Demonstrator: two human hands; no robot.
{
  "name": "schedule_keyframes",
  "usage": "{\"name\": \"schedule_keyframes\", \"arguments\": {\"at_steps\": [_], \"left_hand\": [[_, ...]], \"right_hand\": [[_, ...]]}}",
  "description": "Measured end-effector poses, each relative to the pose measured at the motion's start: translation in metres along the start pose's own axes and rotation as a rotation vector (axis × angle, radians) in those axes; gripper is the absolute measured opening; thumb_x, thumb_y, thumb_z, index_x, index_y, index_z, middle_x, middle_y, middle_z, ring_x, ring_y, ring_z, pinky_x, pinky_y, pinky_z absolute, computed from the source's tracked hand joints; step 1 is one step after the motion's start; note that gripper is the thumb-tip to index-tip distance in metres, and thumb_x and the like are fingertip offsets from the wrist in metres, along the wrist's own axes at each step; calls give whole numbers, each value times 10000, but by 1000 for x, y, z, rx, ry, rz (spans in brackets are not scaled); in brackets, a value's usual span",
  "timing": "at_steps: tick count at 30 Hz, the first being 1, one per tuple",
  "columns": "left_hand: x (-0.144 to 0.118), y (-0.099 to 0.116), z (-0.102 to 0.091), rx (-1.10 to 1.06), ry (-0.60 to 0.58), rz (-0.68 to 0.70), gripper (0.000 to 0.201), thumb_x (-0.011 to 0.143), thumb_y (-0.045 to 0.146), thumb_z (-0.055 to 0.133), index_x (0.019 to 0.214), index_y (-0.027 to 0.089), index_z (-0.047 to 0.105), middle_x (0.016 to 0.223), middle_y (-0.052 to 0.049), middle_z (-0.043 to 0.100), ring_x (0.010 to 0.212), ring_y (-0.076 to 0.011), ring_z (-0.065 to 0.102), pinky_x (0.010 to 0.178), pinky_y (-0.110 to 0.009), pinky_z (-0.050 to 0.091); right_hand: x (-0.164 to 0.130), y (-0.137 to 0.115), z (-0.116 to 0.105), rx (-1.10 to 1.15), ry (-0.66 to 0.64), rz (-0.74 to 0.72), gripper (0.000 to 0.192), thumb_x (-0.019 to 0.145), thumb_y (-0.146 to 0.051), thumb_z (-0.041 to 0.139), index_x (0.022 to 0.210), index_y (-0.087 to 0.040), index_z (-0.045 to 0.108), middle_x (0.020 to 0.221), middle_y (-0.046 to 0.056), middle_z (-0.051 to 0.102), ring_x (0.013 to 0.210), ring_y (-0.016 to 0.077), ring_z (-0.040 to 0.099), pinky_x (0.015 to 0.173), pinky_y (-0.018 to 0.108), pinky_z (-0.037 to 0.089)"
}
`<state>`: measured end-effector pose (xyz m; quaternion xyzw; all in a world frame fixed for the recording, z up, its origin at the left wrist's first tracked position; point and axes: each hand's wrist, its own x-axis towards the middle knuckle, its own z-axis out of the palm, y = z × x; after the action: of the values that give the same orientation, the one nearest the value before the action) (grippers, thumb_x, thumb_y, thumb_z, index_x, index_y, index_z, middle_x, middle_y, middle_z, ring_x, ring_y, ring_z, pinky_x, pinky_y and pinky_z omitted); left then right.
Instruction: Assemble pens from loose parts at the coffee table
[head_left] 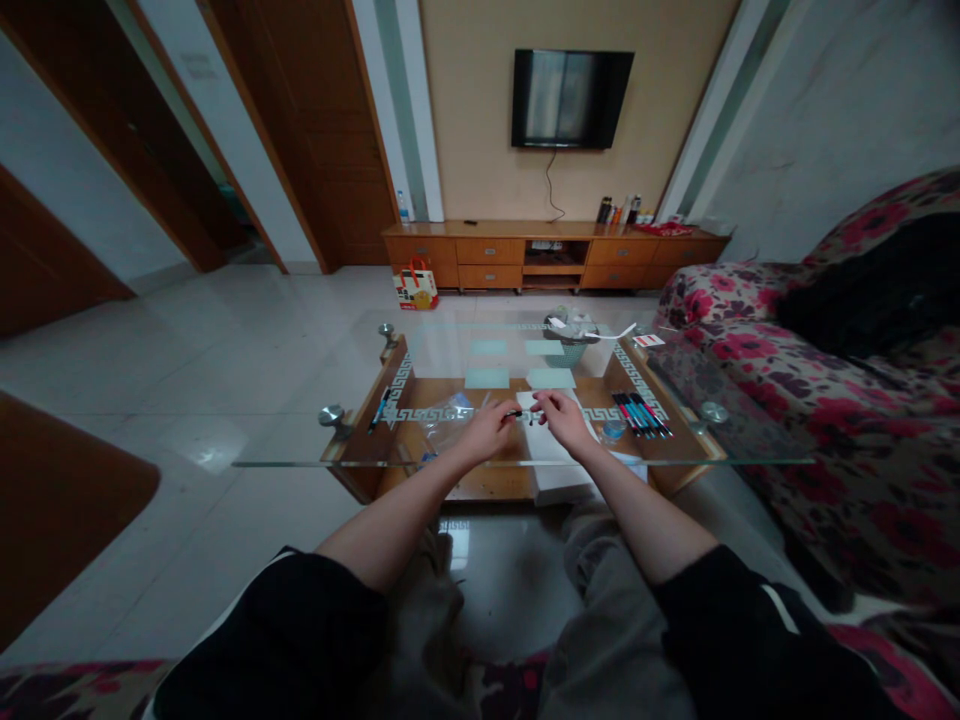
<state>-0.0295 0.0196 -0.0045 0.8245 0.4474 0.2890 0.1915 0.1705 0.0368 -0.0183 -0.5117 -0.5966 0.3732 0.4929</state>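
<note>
— Black sleeves (285,640) fill the near edge as we lean from a floral sofa (847,420) toward the glass table (525,462). Our left hand (489,428) and right hand (564,420) meet above a white sheet (559,470), each pinching one end of a slim dark pen (523,413) held level between them.

— Are both hands clamped on it?

— Yes, as far as we can see: left fingertips closed on one end, right fingertips closed on the other. Whether the pen is being pulled apart or pushed together, we cannot tell; it is too small here.

— What else lies on the table?

— A row of pens (643,414) lies just right of our right hand, a single pen (379,408) sits well apart near the left edge, and a clear plastic bag (444,418) rests beside our left hand. A small woven basket (568,342) stands at the far side.

— Which step would we call this?

— We judge it the working of a pen's cap or barrel, midway, with the pen off the table. The next move seems to call for a straight, steady motion along the pen's axis, both ends kept in line and over the sheet so that any small part stays put.
</note>
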Motion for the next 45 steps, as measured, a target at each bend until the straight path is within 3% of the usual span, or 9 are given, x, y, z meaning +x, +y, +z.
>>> {"name": "schedule_keyframes", "arguments": {"at_steps": [12, 35, 41, 45], "left_hand": [[-1, 6, -3, 44, -3, -26, 199, 937, 323, 526, 1038, 229, 669, 928, -47, 621, 861, -192, 565, 788, -291, 456], [2, 6, -3, 45, -18, 50, 171, 883, 270, 528, 912, 204, 684, 829, -28, 598, 819, -188, 554, 765, -294, 446], [1, -1, 2, 45, 26, -32, 188, 906, 327, 528, 940, 209, 671, 901, -39, 629, 834, -189, 554, 751, -293, 446], [1, -2, 3, 41, 24, -24, 238, 942, 382, 500, 947, 207, 661, 893, -38, 631, 820, -182, 556, 741, -287, 440]], "right_hand": [[-1, -3, 0, -2, -3, 16, 350, 880, -499, 535, 956, -191, 684, 858, 47, 732, 568, 137, 598, 573, 266, 486], [1, 1, 0, -23, -23, 28, 336, 903, -442, 514, 996, -160, 671, 848, 46, 718, 590, 126, 597, 560, 237, 495], [-1, 10, -7, -357, -46, -92, 201, 889, -306, 568, 979, -179, 694, 888, 47, 724, 741, 158, 635, 730, 283, 513], [-3, 19, -9, -550, -141, -174, 184, 879, -231, 601, 1013, -179, 715, 963, 70, 711, 792, 158, 634, 801, 283, 498]]}}
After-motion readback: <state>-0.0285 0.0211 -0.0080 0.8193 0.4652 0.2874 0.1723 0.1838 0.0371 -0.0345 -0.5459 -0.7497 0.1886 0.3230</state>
